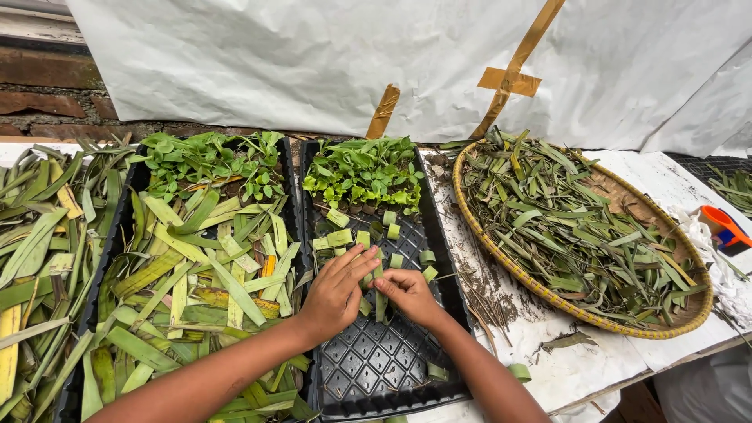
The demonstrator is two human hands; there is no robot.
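Note:
My left hand (335, 290) and my right hand (409, 296) meet over a black plastic seedling tray (376, 368) with square cells. Together they pinch a folded green leaf strip (380, 301) standing in a cell. Several small rolled leaf cups (395, 233) sit in the cells just beyond my fingers. Green seedlings (364, 172) fill the tray's far end.
A second black tray (125, 235) at the left holds long cut leaf strips (196, 282) and seedlings. More leaves (39, 243) are piled at the far left. A round woven basket (501, 251) of leaf trimmings sits right. An orange tool (724, 227) lies at the right edge.

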